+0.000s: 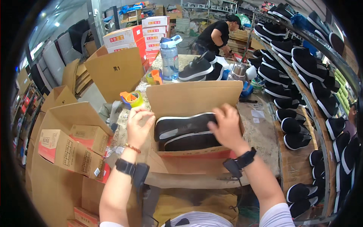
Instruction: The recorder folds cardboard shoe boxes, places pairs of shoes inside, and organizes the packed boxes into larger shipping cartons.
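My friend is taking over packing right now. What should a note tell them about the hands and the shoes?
Left hand: at the open shoebox's left edge, fingers pinched together above it; whether it grips anything cannot be told.
Right hand: pressing down on the pair of black shoes with white soles, inside the box.
Box: on the worktable in front of the person, lid flap standing up behind.
Done: both shoes are in the box, lying side by side.
Left: the lid is not closed yet.
Nearby: tape rolls on the left, more black shoes on the rack to the right.

Worktable [264, 136] carries open shoebox [193, 98], tape rolls [133, 99], water bottle [169, 56].
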A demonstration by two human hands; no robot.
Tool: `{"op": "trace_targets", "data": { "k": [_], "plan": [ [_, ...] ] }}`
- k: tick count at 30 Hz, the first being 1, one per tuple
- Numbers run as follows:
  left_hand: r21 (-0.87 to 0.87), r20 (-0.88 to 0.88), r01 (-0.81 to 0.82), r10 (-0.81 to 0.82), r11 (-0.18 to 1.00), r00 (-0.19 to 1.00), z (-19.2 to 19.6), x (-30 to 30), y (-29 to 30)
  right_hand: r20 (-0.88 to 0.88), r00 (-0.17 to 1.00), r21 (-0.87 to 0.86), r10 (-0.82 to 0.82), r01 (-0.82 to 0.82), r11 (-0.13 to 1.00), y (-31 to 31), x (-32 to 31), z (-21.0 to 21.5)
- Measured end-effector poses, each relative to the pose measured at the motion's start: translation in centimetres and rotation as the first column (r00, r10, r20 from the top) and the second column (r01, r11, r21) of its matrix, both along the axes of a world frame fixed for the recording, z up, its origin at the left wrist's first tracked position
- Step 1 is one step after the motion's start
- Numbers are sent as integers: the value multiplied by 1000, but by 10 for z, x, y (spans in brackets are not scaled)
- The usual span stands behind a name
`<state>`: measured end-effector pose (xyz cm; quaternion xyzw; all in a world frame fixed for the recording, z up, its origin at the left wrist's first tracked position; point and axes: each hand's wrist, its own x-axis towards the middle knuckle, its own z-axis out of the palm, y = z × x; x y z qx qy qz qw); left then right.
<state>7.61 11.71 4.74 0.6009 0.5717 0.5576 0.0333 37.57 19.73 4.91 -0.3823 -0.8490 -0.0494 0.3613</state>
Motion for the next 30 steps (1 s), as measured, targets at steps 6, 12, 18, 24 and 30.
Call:
{"op": "trace_targets", "data": {
  "k": [6,12,18,24,30],
  "plan": [
    [-299,-191,-31,-28,954,981,-39,29,15,120,972,-36,203,-200,979,-10,4,13],
    [45,208,205,-210,978,955,-59,42,30,-381,901,-239,-207,120,964,70,87,-84],
    [36,-274,222,-204,974,940,-72,-11,2,-557,811,-716,-179,-360,598,60,85,-52],
    [-636,-507,159,-564,755,652,24,6,-4,184,904,-432,385,-277,858,27,66,19],
    [-660,-655,-104,-503,744,564,15,43,6,413,796,-444,442,-247,861,23,34,23]
  ]
}}
